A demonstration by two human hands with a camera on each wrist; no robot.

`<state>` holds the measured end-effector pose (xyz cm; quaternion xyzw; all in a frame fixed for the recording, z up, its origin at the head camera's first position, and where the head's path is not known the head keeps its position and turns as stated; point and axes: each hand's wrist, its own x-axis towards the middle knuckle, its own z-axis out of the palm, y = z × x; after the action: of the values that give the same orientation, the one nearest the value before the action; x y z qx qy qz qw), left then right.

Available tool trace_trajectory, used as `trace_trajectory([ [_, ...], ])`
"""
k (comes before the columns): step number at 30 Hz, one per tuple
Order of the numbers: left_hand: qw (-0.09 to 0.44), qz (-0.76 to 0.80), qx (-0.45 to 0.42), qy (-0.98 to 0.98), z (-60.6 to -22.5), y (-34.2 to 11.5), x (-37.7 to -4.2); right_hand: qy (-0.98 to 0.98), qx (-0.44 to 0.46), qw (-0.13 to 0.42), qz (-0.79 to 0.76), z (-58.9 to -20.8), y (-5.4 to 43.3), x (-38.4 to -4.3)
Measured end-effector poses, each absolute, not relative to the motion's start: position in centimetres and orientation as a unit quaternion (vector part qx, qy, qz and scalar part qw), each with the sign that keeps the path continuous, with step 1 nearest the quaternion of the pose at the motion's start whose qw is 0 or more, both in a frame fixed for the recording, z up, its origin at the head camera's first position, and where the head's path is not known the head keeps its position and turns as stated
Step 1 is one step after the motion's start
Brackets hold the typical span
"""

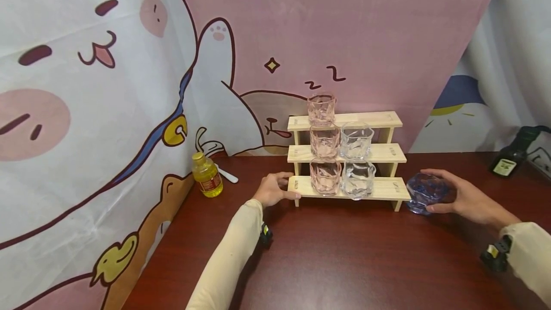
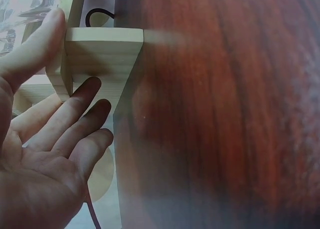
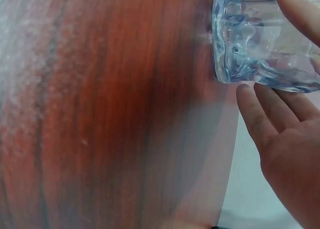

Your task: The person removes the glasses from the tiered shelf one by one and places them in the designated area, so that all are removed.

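A three-step wooden display stand [image 1: 389, 190] bears three pink glasses, one at the left of each step: top [image 1: 321, 111], middle [image 1: 325, 142], bottom [image 1: 325, 177]. Clear glasses stand beside the middle [image 1: 356, 142] and bottom [image 1: 358, 180] ones. My left hand [image 1: 272, 190] grips the left end of the lowest step, thumb [image 2: 42, 51] at its front and the other fingers behind and below. To the right of the stand, my right hand [image 1: 465, 200] holds a blue glass [image 1: 424, 193] between thumb and fingers, close to the lowest step's right end.
A small bottle of yellow liquid [image 1: 207, 176] stands at the left, with a white-handled utensil [image 1: 227, 174] behind it. A dark green bottle [image 1: 512, 157] is at the far right. Cartoon-printed cloth [image 1: 379, 27] hangs behind and left of the red-brown table [image 1: 327, 257].
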<state>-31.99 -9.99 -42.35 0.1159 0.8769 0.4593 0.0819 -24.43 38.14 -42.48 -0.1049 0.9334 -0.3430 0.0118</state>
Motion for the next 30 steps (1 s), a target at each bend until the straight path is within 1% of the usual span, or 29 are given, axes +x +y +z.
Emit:
trace_trajectory([
  [5, 0.082, 0.463, 0.117, 0.875, -42.3, -9.9, -32.0, 0.937, -0.089, 0.016, -0.338, -42.4, 37.9, -24.2],
  [12, 0.086, 0.468, 0.117, 0.872, -42.4, -9.9, -32.1, 0.943, -0.084, -0.022, -0.32, -42.5, 37.3, -23.9],
  [15, 0.084, 0.468, 0.12, 0.871, -42.3, -10.0, -32.3, 0.945, -0.074, -0.03, -0.316, -42.5, 37.0, -23.9],
  [18, 0.079, 0.468, 0.122, 0.872, -42.0, -10.0, -32.4, 0.946, -0.069, -0.03, -0.315, -42.3, 36.8, -24.0],
  [21, 0.078, 0.466, 0.122, 0.873, -41.9, -10.1, -32.4, 0.949, -0.074, -0.017, -0.307, -42.0, 36.8, -24.0],
  [25, 0.082, 0.461, 0.12, 0.876, -42.0, -10.0, -32.3, 0.954, -0.084, 0.0, -0.289, -41.3, 36.8, -23.8],
  [27, 0.084, 0.46, 0.119, 0.876, -42.2, -10.0, -32.3, 0.958, -0.082, -0.002, -0.276, -40.5, 36.7, -23.9],
  [30, 0.08, 0.462, 0.122, 0.875, -42.4, -10.1, -32.2, 0.965, -0.078, -0.019, -0.249, -38.9, 36.6, -24.3],
])
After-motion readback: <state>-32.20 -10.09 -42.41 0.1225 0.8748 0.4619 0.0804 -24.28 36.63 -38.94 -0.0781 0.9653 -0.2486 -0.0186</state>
